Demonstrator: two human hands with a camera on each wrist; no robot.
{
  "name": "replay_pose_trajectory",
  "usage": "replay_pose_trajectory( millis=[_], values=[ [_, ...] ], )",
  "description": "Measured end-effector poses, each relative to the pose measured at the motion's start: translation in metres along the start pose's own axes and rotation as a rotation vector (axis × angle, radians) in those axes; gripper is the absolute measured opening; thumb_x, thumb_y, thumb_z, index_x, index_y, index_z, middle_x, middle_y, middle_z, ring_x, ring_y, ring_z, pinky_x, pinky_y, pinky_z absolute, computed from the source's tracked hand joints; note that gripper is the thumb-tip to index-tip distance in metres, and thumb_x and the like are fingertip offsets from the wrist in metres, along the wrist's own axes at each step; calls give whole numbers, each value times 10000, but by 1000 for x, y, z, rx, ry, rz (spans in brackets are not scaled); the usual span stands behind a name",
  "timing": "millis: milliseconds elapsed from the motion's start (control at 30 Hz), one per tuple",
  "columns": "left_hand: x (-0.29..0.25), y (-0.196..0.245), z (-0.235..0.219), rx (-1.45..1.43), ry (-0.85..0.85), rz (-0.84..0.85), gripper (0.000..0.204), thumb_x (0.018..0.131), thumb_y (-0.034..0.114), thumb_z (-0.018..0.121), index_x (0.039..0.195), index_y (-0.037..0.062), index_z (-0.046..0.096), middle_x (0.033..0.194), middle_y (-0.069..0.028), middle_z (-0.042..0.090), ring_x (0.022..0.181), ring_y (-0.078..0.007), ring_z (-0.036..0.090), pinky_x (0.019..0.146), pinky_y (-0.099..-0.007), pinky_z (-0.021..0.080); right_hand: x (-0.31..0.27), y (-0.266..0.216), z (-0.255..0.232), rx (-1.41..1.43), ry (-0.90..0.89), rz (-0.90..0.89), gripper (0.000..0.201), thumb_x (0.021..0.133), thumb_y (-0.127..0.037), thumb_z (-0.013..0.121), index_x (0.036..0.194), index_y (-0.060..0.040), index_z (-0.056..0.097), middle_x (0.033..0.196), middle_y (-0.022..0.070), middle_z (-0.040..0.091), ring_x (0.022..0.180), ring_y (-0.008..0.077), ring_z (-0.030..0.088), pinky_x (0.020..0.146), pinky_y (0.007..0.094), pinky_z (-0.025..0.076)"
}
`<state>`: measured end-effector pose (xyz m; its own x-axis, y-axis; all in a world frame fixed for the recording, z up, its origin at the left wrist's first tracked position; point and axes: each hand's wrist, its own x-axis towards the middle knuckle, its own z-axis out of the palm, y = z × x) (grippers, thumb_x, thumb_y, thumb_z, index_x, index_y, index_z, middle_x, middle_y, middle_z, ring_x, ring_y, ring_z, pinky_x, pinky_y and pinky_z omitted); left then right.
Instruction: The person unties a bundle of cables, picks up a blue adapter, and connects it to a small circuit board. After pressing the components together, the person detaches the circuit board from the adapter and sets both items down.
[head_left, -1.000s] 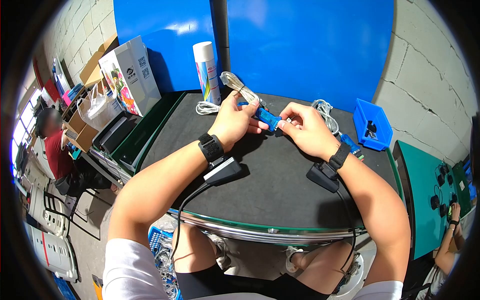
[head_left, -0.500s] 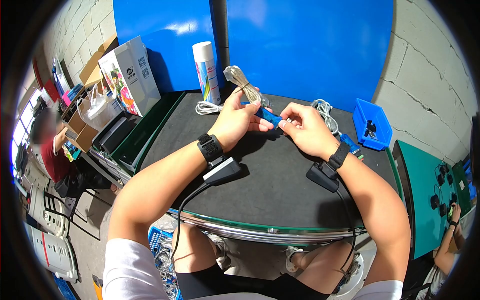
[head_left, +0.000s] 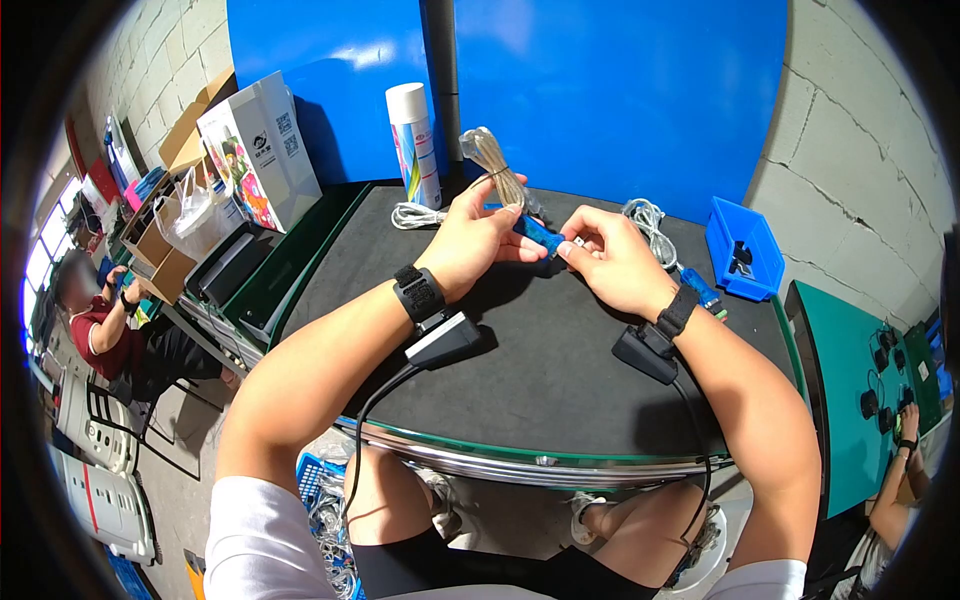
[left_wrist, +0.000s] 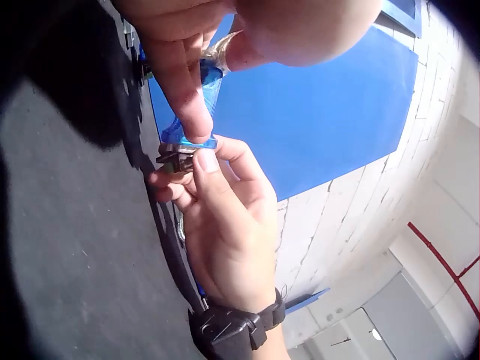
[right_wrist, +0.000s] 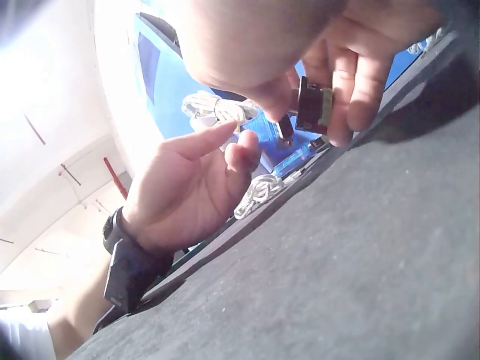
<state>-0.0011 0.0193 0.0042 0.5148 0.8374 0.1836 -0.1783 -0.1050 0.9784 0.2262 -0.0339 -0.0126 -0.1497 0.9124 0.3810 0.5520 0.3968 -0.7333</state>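
My left hand (head_left: pixel 468 240) holds a translucent blue cable connector (head_left: pixel 537 234) above the dark mat. Its bundled pale cable (head_left: pixel 488 158) stands up behind the fingers. From the other side my right hand (head_left: pixel 622 258) pinches a small black and green connector piece (right_wrist: pixel 315 106) between thumb and fingers. In the right wrist view, that piece is close to the metal end of the blue connector (right_wrist: pixel 264 133). The left wrist view has the right thumb at the blue connector's end (left_wrist: pixel 177 142), with left fingers along its body.
A second blue connector (head_left: pixel 702 290) with a coiled cable (head_left: pixel 652 228) lies at the right. Beyond it is a blue bin (head_left: pixel 745 250) with small black parts. A spray can (head_left: pixel 412 145) and another cable coil (head_left: pixel 414 216) stand back left, near a white box (head_left: pixel 262 150).
The cable bundle has swung from leaning left to more upright, and the blue connector has turned slightly in my left hand. Both arms keep their place. A person at the left has shifted posture.
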Motion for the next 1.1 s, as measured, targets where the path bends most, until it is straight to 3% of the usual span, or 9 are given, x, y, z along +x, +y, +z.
replay_pose_trajectory(
  millis=[133,300,433,533,600,700,833,1100],
  values=[
    [0,0,0,-30,-20,-16,495,1124,107,574,1576,67,376,1158,-158,674,929,-267,792,880,-386,670,0,-3,-1,-4,9,27,152,977,-127,742,1040,6,705,797,95,721,713,156,679,662,361,528],
    [-2,-1,0,135,-2,-27,610,1048,8,679,1568,65,365,1153,-153,654,981,-256,778,892,-365,659,0,3,1,17,23,-3,152,990,-126,731,1050,12,705,826,105,742,729,161,694,676,364,539],
    [-1,-3,1,134,22,-19,610,1045,-6,678,1565,61,368,1150,-152,654,964,-246,772,878,-351,654,2,5,3,60,37,-17,161,993,-129,730,1063,14,706,820,99,745,729,163,697,682,364,543],
    [0,-5,0,112,48,6,587,1054,2,668,1558,54,372,1151,-163,659,940,-239,767,847,-351,649,2,5,2,40,20,28,161,998,-86,698,1116,24,699,893,120,756,785,173,715,735,363,563],
    [0,-5,-1,111,120,17,552,1052,-8,660,1530,44,389,1156,-169,663,927,-236,763,826,-352,643,2,10,4,100,42,-70,200,999,-28,644,1187,29,681,1007,144,752,852,186,728,799,360,576],
    [1,-4,-1,99,194,-3,510,1053,-17,638,1503,38,405,1165,-167,668,924,-240,761,818,-359,637,2,10,2,113,11,-43,250,994,22,588,1233,29,662,1088,154,734,907,197,735,843,369,581],
    [0,-4,2,68,209,-1,468,1059,-26,601,1484,34,414,1185,-167,664,915,-243,756,814,-363,630,1,9,3,116,48,-50,253,996,27,581,1237,22,659,1075,148,729,888,200,738,832,377,582],
    [1,-4,2,-4,211,-28,390,1096,6,505,1474,51,425,1209,-165,637,889,-260,749,805,-384,623,0,0,-1,21,40,-16,239,998,-31,688,1230,18,664,984,141,743,838,198,739,784,367,579]
  ],
)
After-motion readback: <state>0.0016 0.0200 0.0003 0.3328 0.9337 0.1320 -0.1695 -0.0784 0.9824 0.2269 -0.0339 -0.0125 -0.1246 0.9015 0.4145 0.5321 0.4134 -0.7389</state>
